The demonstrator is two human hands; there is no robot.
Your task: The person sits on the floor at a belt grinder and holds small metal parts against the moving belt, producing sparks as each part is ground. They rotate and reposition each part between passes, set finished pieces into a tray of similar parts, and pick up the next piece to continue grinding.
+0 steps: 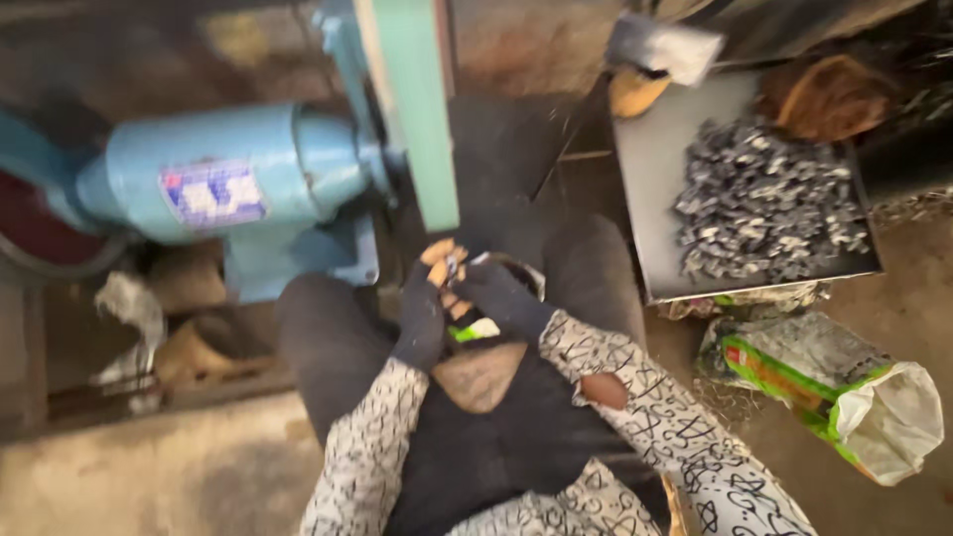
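Note:
Both my hands wear dark gloves with worn fingertips. My left hand (425, 310) and my right hand (501, 296) meet just below the pale green sanding belt (415, 109) of a blue grinding machine (238, 184). Together they pinch a small metal piece (454, 266) between the fingertips. My sleeves are white with black scribbles, and my knees in dark trousers frame the hands. The piece is blurred and mostly hidden by my fingers.
A grey metal tray (650, 179) at the right holds a heap of several small metal parts (759, 203). An open green and white sack (844, 392) lies on the floor below the tray. A brown lump (829, 94) sits behind the tray. Rags lie at the left.

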